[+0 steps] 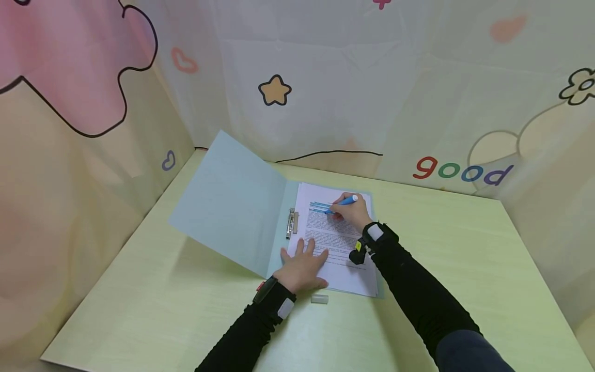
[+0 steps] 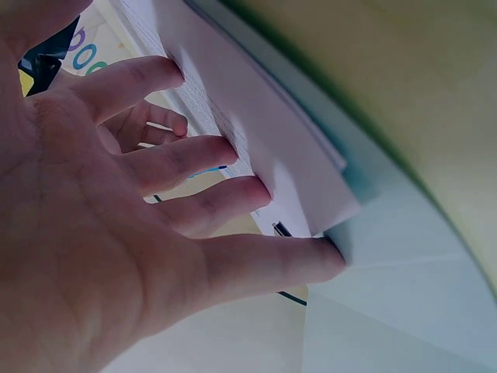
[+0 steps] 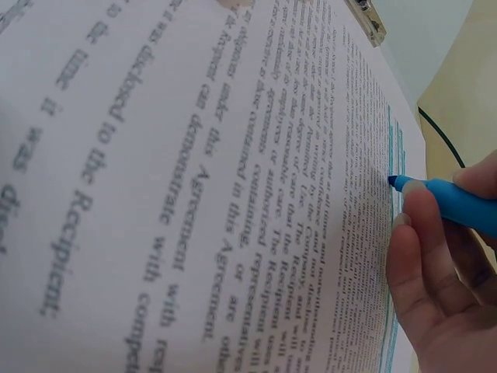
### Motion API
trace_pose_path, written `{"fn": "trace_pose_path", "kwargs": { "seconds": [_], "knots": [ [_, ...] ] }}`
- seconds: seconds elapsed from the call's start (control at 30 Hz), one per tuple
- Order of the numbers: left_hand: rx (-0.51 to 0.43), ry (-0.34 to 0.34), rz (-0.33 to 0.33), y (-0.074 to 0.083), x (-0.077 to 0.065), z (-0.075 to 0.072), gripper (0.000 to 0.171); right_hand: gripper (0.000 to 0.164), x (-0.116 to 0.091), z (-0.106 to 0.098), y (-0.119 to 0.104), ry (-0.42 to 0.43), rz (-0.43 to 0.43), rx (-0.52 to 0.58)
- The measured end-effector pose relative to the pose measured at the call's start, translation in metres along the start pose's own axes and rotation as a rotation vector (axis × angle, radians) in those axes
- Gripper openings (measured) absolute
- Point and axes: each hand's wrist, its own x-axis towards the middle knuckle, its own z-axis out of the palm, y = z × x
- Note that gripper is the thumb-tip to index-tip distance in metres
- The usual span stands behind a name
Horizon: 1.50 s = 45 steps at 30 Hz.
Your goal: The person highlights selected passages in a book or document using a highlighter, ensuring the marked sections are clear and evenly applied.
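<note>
Marker (image 1: pixel 348 200) sits pinched in the right hand's (image 1: pixel 351 213) fingers, tip at the blue lines (image 1: pixel 318 205) toward the page's (image 1: pixel 348 279) 11 o'clock. At 8 o'clock the left hand (image 1: pixel 301 268) rests on the page, fingers spread wide. An open folder (image 1: pixel 237 196) lies beneath, its clip (image 1: pixel 291 223) toward 10 o'clock. On the counter (image 1: pixel 465 268), near 7 o'clock, lies a cap (image 1: pixel 319 299).

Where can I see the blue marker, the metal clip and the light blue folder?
Blue marker (image 3: pixel 458 205): right wrist view, on its barrel.
Metal clip (image 1: pixel 291 223): head view, on its middle.
Light blue folder (image 1: pixel 232 199): head view, inside of its raised cover.
</note>
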Motion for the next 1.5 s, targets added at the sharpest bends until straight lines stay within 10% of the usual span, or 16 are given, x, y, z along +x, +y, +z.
{"fn": "trace_pose_path", "kwargs": {
  "seconds": [1.5],
  "knots": [
    [-0.002,0.001,-0.001,0.0,0.0008,0.0001,0.075,0.016,-0.0015,-0.0063,0.0015,0.014,-0.008,-0.006]
  ]
}}
